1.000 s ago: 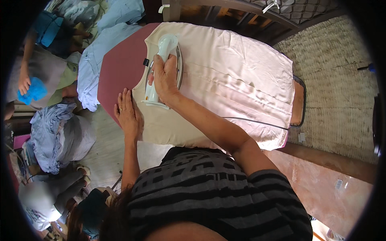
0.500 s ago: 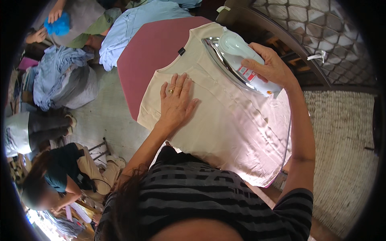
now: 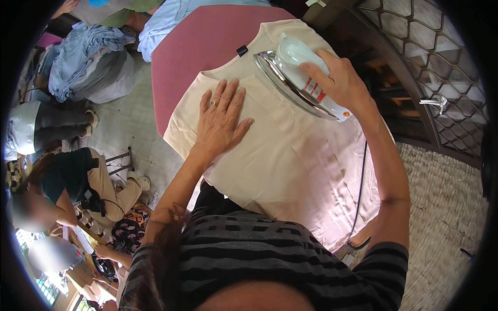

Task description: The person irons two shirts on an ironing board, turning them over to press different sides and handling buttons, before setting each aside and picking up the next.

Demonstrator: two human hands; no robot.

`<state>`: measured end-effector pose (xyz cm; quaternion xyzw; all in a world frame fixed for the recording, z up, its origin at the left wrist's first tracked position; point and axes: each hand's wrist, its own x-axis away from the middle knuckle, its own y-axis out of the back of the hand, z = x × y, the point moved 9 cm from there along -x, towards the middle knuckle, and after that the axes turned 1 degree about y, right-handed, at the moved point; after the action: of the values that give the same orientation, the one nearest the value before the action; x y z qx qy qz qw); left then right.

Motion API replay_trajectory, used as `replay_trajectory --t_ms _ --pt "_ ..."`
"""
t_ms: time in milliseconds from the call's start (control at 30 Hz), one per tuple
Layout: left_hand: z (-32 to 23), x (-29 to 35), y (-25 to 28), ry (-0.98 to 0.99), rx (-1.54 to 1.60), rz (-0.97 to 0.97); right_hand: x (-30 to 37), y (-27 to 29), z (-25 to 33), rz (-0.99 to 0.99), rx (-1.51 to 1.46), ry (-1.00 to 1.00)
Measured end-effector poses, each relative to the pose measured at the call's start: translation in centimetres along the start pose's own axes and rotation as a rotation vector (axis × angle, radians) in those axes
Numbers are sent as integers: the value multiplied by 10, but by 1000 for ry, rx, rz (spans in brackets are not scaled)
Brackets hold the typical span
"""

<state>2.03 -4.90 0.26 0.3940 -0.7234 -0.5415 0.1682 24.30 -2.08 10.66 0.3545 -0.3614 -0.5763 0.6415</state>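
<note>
A cream garment [image 3: 259,166] with a small black label at its neckline lies spread over a dark pink ironing board [image 3: 202,39]. My right hand [image 3: 340,80] is wrapped round the handle of a pale clothes iron [image 3: 298,62], whose shiny metal soleplate rests on the cloth near the garment's far right part. Flat on the fabric, to the left of the iron, my left hand [image 3: 220,119] lies with its fingers stretched out and a ring on one finger. Creases show in the cloth toward the lower right. The iron's dark cord [image 3: 359,202] hangs down beside my right forearm.
Light blue clothes [image 3: 166,26] lie beyond the board's far left edge. A heap of blue and grey cloth [image 3: 91,62] stands on the left. Several people sit or stand at the left. A dark metal grille [image 3: 430,62] borders the right side.
The iron has shifted a little left across the garment in my right hand. My view has also moved, and more of the people at the lower left shows. My left hand stays flat.
</note>
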Motion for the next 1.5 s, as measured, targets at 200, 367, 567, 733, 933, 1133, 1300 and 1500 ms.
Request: replay_trajectory --t_ms 200,367,567,733,933,1133,1300,1500 --pt "-1 -4 3 -2 -28 -11 1 3 8 -8 55 90" --pt "1 -5 5 7 -5 2 15 8 -5 -26 -33 -2" --pt "3 -7 6 16 23 44 12 31 -40 -213 -82 -222" --pt "1 -8 7 -5 78 30 -42 36 -36 -255 -31 -187" --pt "21 -52 47 -95 163 -168 -37 36 -42 -255 -11 -184" --pt "40 -202 38 -181 211 -303 -7 40 -62 -272 -88 -340" --pt "28 -266 -6 -116 136 -155 -8 39 -59 -286 -69 -343" --pt "35 -276 -18 -64 537 -88 -18 47 -54 -316 -82 -320"
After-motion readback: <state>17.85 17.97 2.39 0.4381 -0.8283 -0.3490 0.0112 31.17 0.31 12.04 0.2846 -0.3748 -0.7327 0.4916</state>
